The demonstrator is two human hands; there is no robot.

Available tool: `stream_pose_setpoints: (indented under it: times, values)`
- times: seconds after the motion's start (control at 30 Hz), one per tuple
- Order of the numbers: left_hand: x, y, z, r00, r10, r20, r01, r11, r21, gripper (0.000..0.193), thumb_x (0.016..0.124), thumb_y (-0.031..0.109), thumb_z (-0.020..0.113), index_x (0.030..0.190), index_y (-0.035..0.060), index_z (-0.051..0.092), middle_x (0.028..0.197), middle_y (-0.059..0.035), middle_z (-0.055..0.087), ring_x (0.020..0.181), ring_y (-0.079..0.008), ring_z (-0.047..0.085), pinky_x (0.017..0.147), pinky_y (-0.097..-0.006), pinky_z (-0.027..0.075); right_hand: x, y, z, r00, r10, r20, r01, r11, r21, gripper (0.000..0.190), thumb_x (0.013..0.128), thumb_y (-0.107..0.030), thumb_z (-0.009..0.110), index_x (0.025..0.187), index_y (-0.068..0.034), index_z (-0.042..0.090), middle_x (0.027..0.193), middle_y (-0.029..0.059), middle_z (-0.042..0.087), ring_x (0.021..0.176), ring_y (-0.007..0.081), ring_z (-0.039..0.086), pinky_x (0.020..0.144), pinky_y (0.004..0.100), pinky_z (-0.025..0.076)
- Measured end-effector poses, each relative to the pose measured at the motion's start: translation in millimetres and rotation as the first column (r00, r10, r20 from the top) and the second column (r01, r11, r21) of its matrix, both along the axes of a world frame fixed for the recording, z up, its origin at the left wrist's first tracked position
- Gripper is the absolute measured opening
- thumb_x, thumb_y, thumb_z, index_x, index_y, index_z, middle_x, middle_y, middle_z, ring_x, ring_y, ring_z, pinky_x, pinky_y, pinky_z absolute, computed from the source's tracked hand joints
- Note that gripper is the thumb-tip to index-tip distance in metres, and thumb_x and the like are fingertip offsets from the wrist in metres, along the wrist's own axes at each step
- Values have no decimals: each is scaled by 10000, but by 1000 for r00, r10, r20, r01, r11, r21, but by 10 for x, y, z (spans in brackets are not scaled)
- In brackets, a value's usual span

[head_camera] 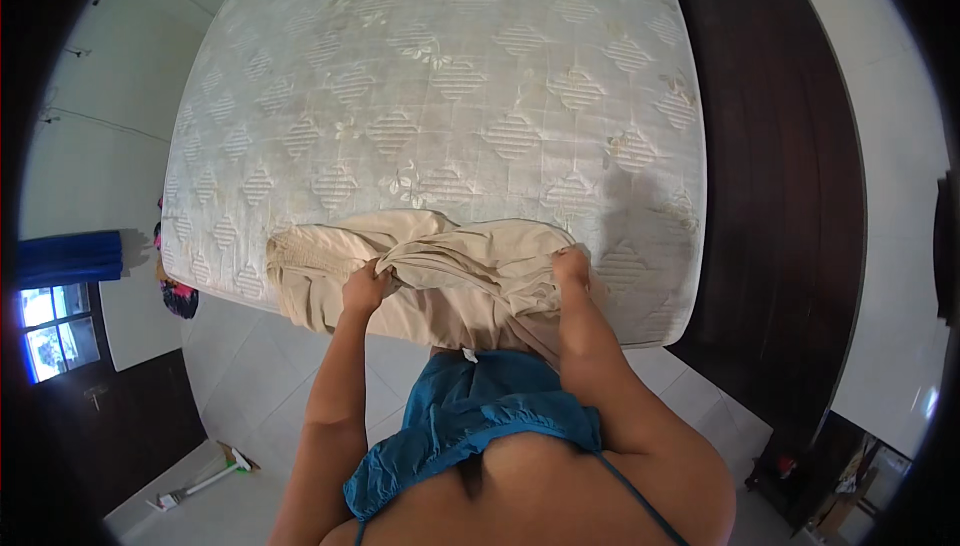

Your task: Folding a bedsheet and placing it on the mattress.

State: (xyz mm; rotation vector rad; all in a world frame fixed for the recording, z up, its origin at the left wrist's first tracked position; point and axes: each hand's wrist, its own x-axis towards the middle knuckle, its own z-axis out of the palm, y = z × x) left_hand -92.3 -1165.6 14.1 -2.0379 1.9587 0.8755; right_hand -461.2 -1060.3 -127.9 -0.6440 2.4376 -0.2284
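A beige fitted sheet with a gathered elastic edge lies bunched over the near edge of a bare quilted mattress, part of it hanging down toward me. My left hand grips a fold near the middle-left of the cloth. Farther right, my right hand is closed on the sheet's right end. Between both hands the fabric is twisted into loose folds. A small white tag shows at the cloth's lower edge.
Dark wood panels run along the mattress's right side. Below lies a tiled floor. At the lower left, a white-handled cleaning tool rests by a dark door. A dark and pink bundle sits beside the mattress's left corner.
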Motion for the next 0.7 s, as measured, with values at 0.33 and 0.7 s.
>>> stream_pose_setpoints:
  times: [0.33, 0.7]
  values:
    - [-60, 10, -53, 993, -43, 112, 43, 999, 5, 394, 841, 416, 476, 1179, 232, 561, 1013, -116, 643, 948, -302, 607, 792, -438, 462, -640, -530, 983, 975, -129, -178, -1, 808, -590, 177, 751, -212, 557, 729, -42, 516, 701, 157, 597, 668, 385, 563, 604, 441, 439]
    - [-20, 173, -83, 989, 109, 96, -105, 993, -50, 355, 837, 396, 495, 1159, 271, 580, 1006, -90, 652, 959, -273, 610, 825, -433, 432, -889, 11, 850, 871, 483, -90, -483, 808, -337, 200, 812, -123, 480, 969, -188, 587, 750, 162, 620, 706, 366, 594, 622, 459, 465]
